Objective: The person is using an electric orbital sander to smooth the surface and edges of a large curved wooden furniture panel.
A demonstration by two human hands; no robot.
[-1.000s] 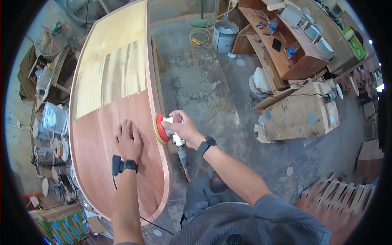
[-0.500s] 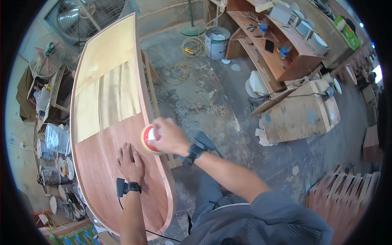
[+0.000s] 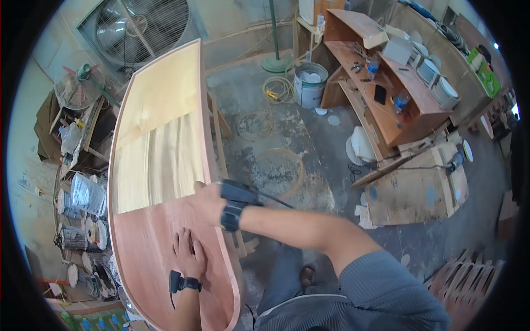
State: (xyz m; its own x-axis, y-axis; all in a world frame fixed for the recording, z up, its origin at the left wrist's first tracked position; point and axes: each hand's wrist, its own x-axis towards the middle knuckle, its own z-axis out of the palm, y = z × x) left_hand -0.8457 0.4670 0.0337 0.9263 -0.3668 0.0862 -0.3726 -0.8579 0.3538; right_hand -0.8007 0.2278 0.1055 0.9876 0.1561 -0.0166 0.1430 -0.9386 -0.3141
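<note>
A long wooden panel [image 3: 149,231] with a raised rim and rounded near end lies before me. Its near part is reddish; a striped pale veneer section [image 3: 160,160] and a plain yellowish section [image 3: 165,91] are farther off. My left hand [image 3: 189,258] rests flat on the reddish wood, fingers outstretched, holding nothing. My right hand [image 3: 208,203] is by the panel's right rim, at the border between the red wood and the striped section. Its fingers are curled and partly blurred, and whatever they hold is hidden beneath the hand. Both wrists wear black strapped devices.
A large caged fan [image 3: 141,27] stands behind the panel's far end. Several paint cans [image 3: 72,237] line the left. To the right are a white bucket [image 3: 310,88], a coiled yellowish hose [image 3: 276,88], a cluttered wooden desk unit [image 3: 381,110] and a stained board [image 3: 411,193].
My right hand has moved slightly down and turned over the rim. The round red-and-cream, tape-roll-like thing it gripped is now out of sight. My left hand stays flat on the panel; the view has shifted.
</note>
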